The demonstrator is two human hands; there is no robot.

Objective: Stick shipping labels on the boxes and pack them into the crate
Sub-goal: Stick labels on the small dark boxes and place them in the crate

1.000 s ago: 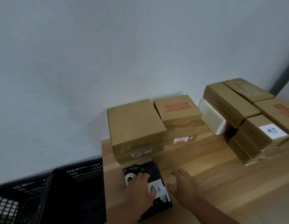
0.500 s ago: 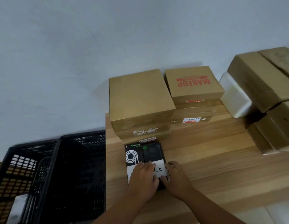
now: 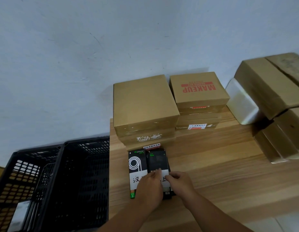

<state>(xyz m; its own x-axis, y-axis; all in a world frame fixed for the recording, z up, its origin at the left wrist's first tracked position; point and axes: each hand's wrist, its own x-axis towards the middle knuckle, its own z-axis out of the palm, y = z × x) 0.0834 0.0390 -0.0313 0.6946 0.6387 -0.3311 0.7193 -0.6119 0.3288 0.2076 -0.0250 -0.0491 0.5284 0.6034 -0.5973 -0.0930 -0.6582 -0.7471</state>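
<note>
- Shipping label (image 3: 136, 180), white with large black characters, lying across near end of black spiral-print box (image 3: 137, 162); seemingly carried on over darker black box (image 3: 158, 160) set against its right side, middle stretch hidden under both grips.
- Left grip (image 3: 149, 186): palm down on label, fingers (image 3: 157, 171) straight and flat, pressing; nothing clasped.
- Right grip (image 3: 179, 181): just right of left grip, nearly touching it; fingers bent, tips down at label's right end over darker black box. Pinching or only pressing: cannot tell.
- Both black boxes flat on wooden bench (image 3: 212, 173), directly beneath grips, long sides running away from them.
- Beyond grips, past far ends of black boxes: plain brown carton (image 3: 143, 101) topping a low stack, torn white sticker remnant on front of carton below.
- Beyond and a little right of right grip: MAKEUP carton (image 3: 198, 87), red print, on top of further cartons; red-and-white sticker on a lower front.
- Far right of right grip: pale wrapped parcel (image 3: 240, 104) beside taller carton pile (image 3: 262, 87).
- Left of left grip, off bench edge and lower: black slatted crate (image 3: 88, 164), close against bench side; second black crate (image 3: 28, 171) further left, pale object (image 3: 20, 213) inside, too blurred to identify.
- Grey-blue wall (image 3: 112, 47) behind everything.
</note>
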